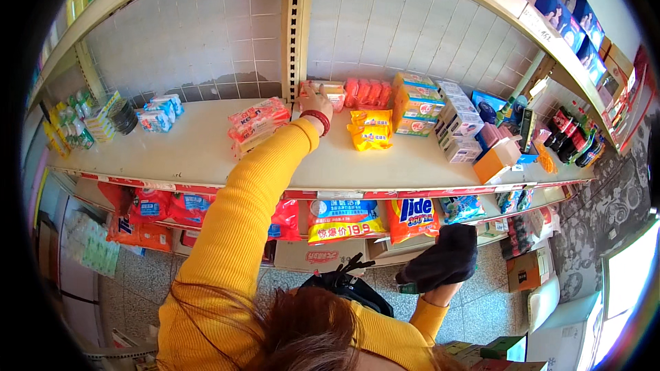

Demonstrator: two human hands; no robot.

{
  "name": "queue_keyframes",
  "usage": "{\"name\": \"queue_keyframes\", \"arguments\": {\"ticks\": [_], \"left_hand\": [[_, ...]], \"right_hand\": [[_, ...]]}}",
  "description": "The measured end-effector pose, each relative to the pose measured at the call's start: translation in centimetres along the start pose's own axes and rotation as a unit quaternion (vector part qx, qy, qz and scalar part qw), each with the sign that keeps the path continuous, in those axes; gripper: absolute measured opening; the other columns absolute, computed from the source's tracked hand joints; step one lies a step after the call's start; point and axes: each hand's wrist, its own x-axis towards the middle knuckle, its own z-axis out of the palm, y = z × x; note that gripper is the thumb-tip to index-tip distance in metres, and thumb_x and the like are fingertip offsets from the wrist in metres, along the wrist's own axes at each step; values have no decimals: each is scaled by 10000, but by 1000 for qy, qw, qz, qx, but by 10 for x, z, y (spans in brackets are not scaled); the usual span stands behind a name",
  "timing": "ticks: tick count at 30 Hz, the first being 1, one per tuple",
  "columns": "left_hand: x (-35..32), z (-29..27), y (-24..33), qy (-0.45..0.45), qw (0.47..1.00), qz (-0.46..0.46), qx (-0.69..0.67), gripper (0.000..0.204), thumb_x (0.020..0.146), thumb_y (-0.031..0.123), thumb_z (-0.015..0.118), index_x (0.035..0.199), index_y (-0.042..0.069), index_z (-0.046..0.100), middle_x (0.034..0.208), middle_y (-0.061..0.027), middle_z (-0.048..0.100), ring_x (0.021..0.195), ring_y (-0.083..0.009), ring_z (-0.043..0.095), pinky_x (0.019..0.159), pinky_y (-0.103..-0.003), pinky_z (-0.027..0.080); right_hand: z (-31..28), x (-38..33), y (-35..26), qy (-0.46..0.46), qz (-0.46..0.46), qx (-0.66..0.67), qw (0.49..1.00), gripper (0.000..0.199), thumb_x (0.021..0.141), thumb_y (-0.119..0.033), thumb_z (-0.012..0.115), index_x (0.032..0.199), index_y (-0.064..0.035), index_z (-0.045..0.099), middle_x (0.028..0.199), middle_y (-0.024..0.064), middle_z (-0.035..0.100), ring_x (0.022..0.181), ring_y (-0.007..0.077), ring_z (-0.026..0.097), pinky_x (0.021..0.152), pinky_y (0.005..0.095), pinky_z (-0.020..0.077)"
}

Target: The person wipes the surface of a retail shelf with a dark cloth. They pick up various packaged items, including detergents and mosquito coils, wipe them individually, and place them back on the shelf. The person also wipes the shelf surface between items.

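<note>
nearest: long hair (295, 330) at the lower edge, with both arms in ribbed yellow sleeves (240, 192).

right hand (443, 293): low on the right, in front of the lower shelf. dark cloth (443, 255) covers most of it; fingers hidden, cannot tell if spread or pinching.

lower shelf: row of bright bags, incl. an orange bag (412, 218) and a blue-and-yellow bag (345, 220), set back under the upper board.

upper shelf (206, 158): two yellow packets (371, 130) right of the left forearm; stack of orange-and-white packs (258, 124) left of it.

left hand (315, 102): reaches to the rear of the board, red bracelet (318, 119) at the wrist. fingers at the left part of an orange-and-white pack (334, 94); the pack runs out past them to the right. fingertips too small to read: cannot tell whether pinching or merely resting on it.

beyond the pack, to its right: row of red packs (368, 93), then stacked yellow cartons (418, 106).

farthest: white tiled wall (385, 20).
</note>
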Motion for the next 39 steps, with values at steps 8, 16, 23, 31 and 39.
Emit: {"name": "queue_keyframes", "arguments": {"ticks": [8,16,23,31,39], "left_hand": [[8,-90,-38,-107,988,95,-53,205,723,197,631,906,109,662,956,-87,612,965,-237,540,735,-386,448],[-125,-220,20,104,855,196,-469,243,668,140,651,882,43,589,788,-130,570,773,-317,539,685,-388,460],[-210,-243,43,95,816,332,-463,403,657,-15,524,1058,-57,544,948,-162,591,815,-302,528,717,-344,475],[-227,-264,42,97,778,362,-503,386,615,62,683,990,26,598,805,-90,610,716,-265,535,650,-336,446],[-228,-266,22,43,779,314,-541,335,585,105,730,899,31,639,794,-78,623,696,-254,544,656,-355,466]], "right_hand": [[34,-14,-15,-75,5,-13,997,154,897,-147,423,928,-14,495,826,32,484,715,117,462,683,228,393],[60,-2,26,-86,86,324,938,546,900,-51,381,1398,-118,169,1104,69,463,836,108,494,677,235,452],[60,-16,5,19,49,195,979,523,764,8,472,1261,-88,341,1040,65,499,883,136,522,750,250,468],[27,-20,-19,37,70,205,976,192,809,-112,551,992,-55,534,860,20,573,736,86,544,647,216,462],[9,-21,-15,-94,74,160,980,247,824,-147,537,1020,4,536,979,63,571,882,114,549,784,243,447]]}}
